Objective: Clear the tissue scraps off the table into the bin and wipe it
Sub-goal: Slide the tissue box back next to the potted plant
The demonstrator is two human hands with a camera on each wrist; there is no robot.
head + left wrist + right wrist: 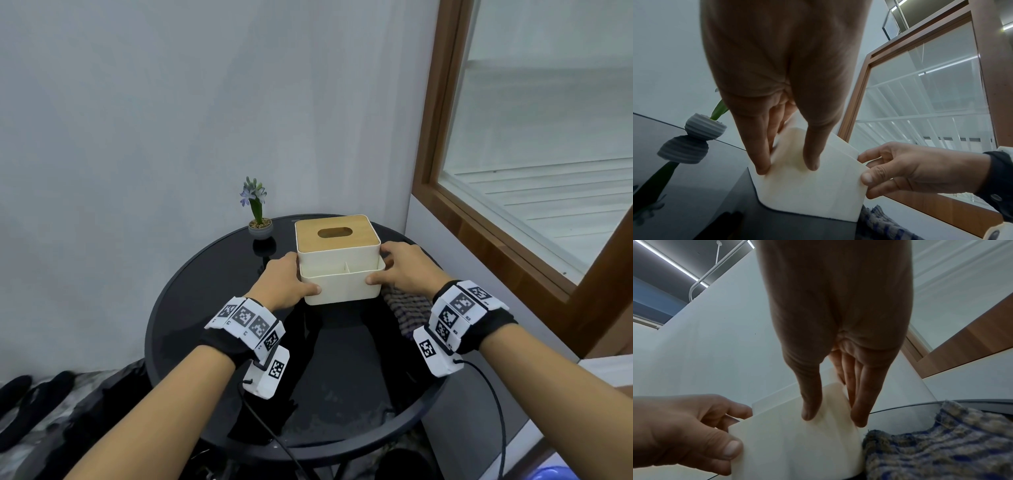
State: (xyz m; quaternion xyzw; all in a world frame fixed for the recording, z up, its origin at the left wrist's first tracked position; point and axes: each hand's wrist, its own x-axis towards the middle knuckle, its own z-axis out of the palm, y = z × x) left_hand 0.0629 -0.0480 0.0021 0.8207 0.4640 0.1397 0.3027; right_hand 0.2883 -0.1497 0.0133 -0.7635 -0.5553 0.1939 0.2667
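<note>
The table (191,308), round with a dark glossy top, is filling the lower middle of the head view. A checked cloth (407,310) is lying on it at about four o'clock from the table's middle, its near end hidden behind the right wrist; the right wrist view shows it just beside the lower right corner of the tissue box (339,270). No tissue scraps can be made out on the tabletop.

The tissue box, cream with a wooden lid and an oval slot, is sitting near the middle of the table, slightly toward twelve o'clock, with an open divided tray along its near side. The left hand (284,281) is gripping the box's left side, thumb lying on the front face and fingers wrapping round the side. The right hand (407,270) is gripping the right side in the same way, thumb on the front and fingers along the side wall. Both wrists are wearing black bands with white blocks carrying black-and-white square markers.

A small potted plant (258,212) with pale purple flowers is standing at about eleven o'clock on the table, apart from the box. A wood-framed window (445,137) is standing to the right, and dark slippers (30,404) are lying on the floor at the lower left.
</note>
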